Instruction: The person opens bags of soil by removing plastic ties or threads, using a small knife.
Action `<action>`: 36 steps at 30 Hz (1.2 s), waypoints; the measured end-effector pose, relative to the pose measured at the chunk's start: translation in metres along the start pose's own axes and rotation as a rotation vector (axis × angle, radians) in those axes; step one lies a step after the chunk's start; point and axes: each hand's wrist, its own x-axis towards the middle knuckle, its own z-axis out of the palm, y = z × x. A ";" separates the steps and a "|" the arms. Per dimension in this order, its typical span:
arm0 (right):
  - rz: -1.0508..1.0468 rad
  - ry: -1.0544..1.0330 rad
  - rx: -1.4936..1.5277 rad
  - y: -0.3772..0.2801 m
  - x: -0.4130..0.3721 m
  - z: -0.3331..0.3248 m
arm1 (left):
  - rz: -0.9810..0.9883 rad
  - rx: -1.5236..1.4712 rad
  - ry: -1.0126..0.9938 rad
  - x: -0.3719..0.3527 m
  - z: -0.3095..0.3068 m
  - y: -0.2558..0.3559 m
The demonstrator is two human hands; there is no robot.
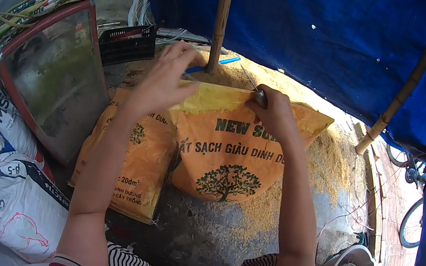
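An orange soil bag (239, 163) with a yellow top band and a printed tree stands upright in front of me. My right hand (276, 113) is closed at its top edge, around a tool (259, 98) with a thin pointed metal shaft sticking up and to the left. I cannot tell the kind of tool. Over the bag's upper left corner is my left hand (165, 82), fingers apart and holding nothing. A second orange bag (139, 177), marked 20dm³, leans to the left of the first, partly hidden by my left forearm.
Loose tan husks (333, 160) cover the floor behind and right. A bamboo pole (222, 15) rises behind the bag. At left are a red-framed panel (58, 71), a black crate (129, 44) and white sacks (20, 207). A grey bucket (364, 262) stands lower right.
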 end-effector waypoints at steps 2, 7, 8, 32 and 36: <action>-0.049 0.030 0.035 0.004 0.001 0.005 | 0.066 0.143 -0.012 0.002 0.018 0.031; -0.104 0.058 0.050 0.015 0.004 0.007 | 0.104 0.481 0.051 -0.007 0.072 0.041; -0.113 0.070 0.042 0.017 0.003 0.006 | 0.109 0.481 0.050 -0.008 0.079 0.034; 0.031 0.071 -0.009 0.011 0.003 0.003 | -0.045 0.101 -0.133 -0.006 0.017 -0.031; 0.023 0.017 -0.010 0.014 0.004 0.002 | -0.132 -0.021 -0.226 0.002 -0.004 -0.025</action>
